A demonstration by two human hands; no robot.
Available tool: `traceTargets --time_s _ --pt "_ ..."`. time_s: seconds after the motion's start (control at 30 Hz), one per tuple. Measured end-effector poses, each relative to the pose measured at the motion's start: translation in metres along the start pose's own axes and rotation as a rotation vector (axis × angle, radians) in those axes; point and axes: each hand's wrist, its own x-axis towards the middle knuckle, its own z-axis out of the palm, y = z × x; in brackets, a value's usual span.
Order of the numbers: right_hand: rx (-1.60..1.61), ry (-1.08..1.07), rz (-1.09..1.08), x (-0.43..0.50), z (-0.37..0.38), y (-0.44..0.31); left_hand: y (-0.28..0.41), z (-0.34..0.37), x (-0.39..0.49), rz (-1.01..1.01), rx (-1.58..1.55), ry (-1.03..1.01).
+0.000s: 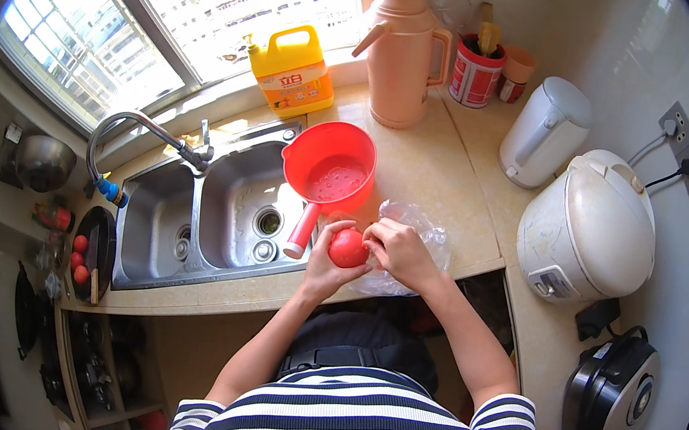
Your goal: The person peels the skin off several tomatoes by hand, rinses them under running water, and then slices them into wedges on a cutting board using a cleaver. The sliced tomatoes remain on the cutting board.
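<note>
My left hand holds a tomato in front of me, over the counter's front edge. The fingers of my right hand are bent at the tomato's right side; whether they pinch something small there cannot be told. A crumpled clear plastic bag lies on the counter behind and under my right hand. Just beyond my hands stands a red plastic dipper with a little water in it, its handle pointing toward me over the sink's right rim.
A double steel sink with a faucet is at left; past it, several tomatoes and a knife lie on a dark round tray. A yellow detergent jug, pink thermos, electric kettle and rice cooker stand on the counter.
</note>
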Motion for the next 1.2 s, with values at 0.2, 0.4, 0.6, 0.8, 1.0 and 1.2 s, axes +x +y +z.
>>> traceTargets --time_s 0.2,0.4,0.6,0.8,1.0,1.2 --pt "-0.032 -0.011 -0.019 -0.001 0.001 0.001 -0.007 0.001 0.001 0.010 0.001 0.010" --pt "-0.001 0.061 0.107 -0.004 0.012 0.012 -0.010 0.001 0.000 -0.022 -0.044 0.029" --pt "0.224 0.135 0.083 -0.006 0.002 -0.004 -0.004 0.003 0.000 -0.019 -0.025 0.074" --pt "0.139 0.091 -0.029 -0.008 0.009 -0.002 -0.005 0.005 0.000 0.021 0.054 0.106" --pt "-0.007 0.138 -0.103 -0.008 0.016 -0.002 -0.006 0.006 0.001 0.035 0.139 0.146" --pt "-0.093 0.114 -0.075 -0.009 0.022 -0.002 -0.009 0.004 0.002 0.105 0.251 0.142"
